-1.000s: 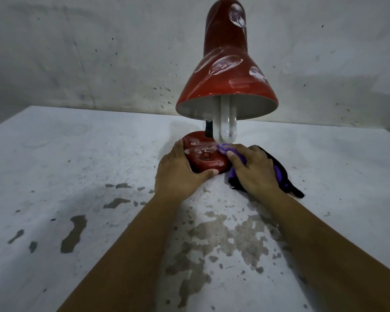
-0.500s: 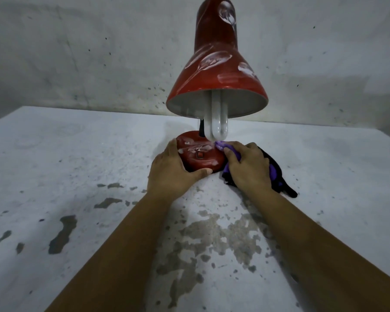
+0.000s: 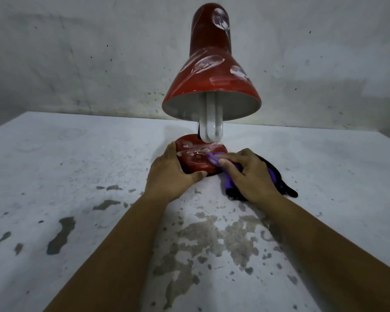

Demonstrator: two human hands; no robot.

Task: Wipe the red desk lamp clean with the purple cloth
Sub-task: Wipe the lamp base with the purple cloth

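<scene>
The red desk lamp (image 3: 212, 70) stands on the table, its shade smeared with white streaks and a white bulb (image 3: 212, 127) hanging under it. Its round red base (image 3: 195, 159) also carries white smears. My left hand (image 3: 170, 174) grips the left and front edge of the base, thumb curled along the front. My right hand (image 3: 249, 175) holds the purple cloth (image 3: 229, 183) and presses its front fold against the right side of the base. Most of the cloth lies bunched under that hand, dark edges trailing to the right.
The white table (image 3: 77, 167) has worn, flaking patches in front of the lamp and at the left. A stained grey wall (image 3: 77, 52) rises right behind the lamp.
My right hand has slid the cloth a little further onto the base top. The left hand keeps its hold; the view has shifted slightly.
</scene>
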